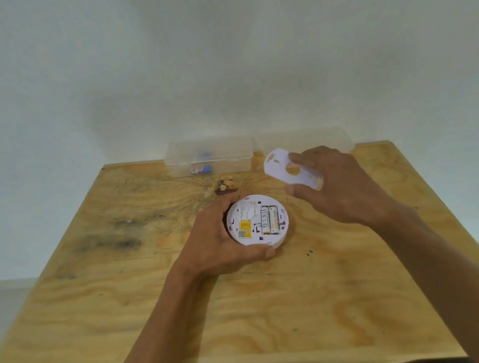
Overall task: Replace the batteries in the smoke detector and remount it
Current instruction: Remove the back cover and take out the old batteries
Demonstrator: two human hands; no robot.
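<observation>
While the smoke detector [257,219] lies back side up near the middle of the wooden table [155,290], two batteries [270,219] sit side by side in its open compartment. From the left, the left hand [223,240] grips its rim, thumb curled along the near edge. To the right and a little farther, the right hand [340,184] pinches the white mounting plate [285,167], tilted above the table. Two clear plastic boxes [208,156] stand at the far edge.

CE mark on the smoke detector [257,219] back, QR code on its yellow label [244,227], other print illegible
</observation>
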